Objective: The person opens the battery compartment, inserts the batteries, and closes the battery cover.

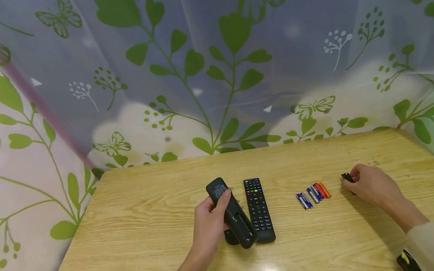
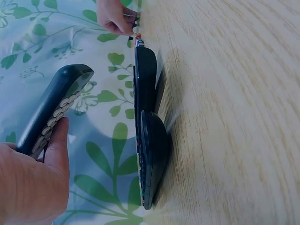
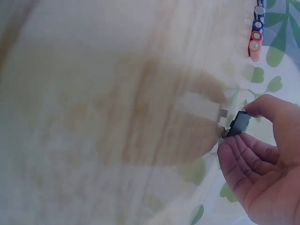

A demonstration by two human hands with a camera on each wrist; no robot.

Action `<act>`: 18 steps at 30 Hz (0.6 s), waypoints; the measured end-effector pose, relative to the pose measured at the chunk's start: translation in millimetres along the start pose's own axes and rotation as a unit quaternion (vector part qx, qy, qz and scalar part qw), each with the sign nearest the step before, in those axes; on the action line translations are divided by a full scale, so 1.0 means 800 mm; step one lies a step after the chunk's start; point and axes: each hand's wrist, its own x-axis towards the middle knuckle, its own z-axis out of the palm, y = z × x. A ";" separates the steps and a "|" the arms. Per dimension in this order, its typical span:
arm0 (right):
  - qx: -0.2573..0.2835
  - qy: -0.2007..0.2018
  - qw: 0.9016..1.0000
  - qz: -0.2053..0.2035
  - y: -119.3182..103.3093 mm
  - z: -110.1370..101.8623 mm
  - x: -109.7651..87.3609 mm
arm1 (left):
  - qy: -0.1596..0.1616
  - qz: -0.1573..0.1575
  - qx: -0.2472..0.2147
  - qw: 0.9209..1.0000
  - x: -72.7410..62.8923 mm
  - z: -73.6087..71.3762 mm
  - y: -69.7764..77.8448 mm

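Observation:
My left hand (image 1: 205,227) grips a black remote control (image 1: 234,210) above the table, its back turned up and its battery compartment uncovered. In the left wrist view, pale buttons show on the underside of this remote (image 2: 42,112). A second black remote (image 1: 259,207) lies face up just right of it. The third remote (image 1: 231,237) is mostly hidden beneath the held one. Over at the right, my right hand (image 1: 373,186) pinches a small black battery cover (image 3: 239,123) between thumb and fingers, close to the tabletop.
Between the hands lie two blue-and-silver batteries (image 1: 304,200) and a row of blue and orange batteries (image 1: 318,192). A dark object (image 1: 408,263) with a yellowish patch, kind unclear, shows below the right sleeve. A patterned curtain (image 1: 205,109) hangs behind the wooden table (image 1: 137,217).

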 end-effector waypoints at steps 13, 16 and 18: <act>-0.027 -0.023 0.999 -0.012 -0.002 0.002 0.002 | -0.007 0.001 -0.031 0.999 -0.004 -0.006 0.000; -0.027 -0.027 0.999 -0.009 -0.004 0.001 0.002 | -0.011 0.002 -0.038 0.999 -0.004 -0.008 0.000; -0.025 -0.028 0.999 -0.009 -0.006 0.001 0.002 | -0.012 0.001 -0.039 0.999 -0.003 -0.009 -0.001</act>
